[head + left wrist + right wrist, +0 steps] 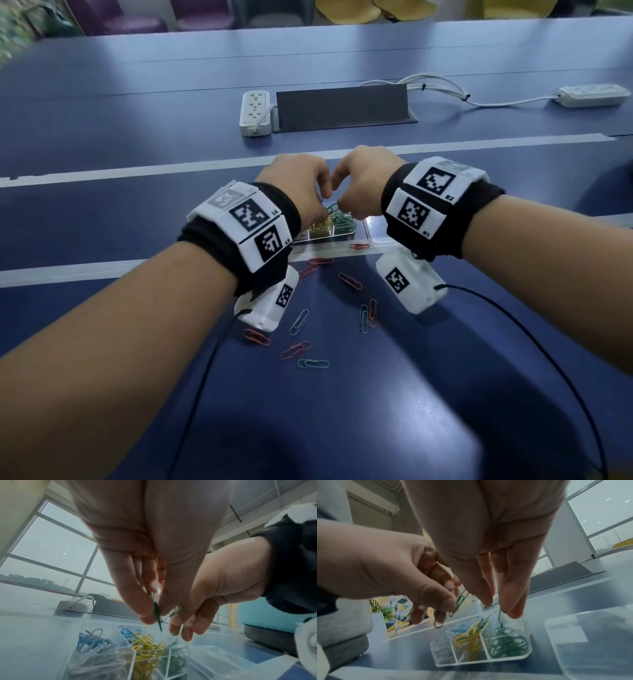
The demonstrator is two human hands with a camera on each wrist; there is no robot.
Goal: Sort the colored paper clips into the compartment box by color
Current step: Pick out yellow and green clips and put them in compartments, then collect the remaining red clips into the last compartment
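A clear compartment box (359, 236) (488, 662) sits on the blue table under both hands. It holds white clips (443, 651), yellow clips (469, 642), green clips (506, 643) and blue clips (462, 627), each in its own cell. My left hand (308, 195) (154, 615) pinches green paper clips (155, 607) (460, 601) above the box. My right hand (349, 202) (500, 605) hovers over the green cell, and a thin green clip (500, 615) hangs from its fingertips. Loose red clips (350, 281) and blue clips (298, 321) lie near me.
A clear lid (590, 642) lies right of the box. Further back are a white power strip (255, 113), a grey cable hatch (342, 106) and a second strip (592, 96) at far right. Black wrist-camera cables (534, 342) trail over the near table.
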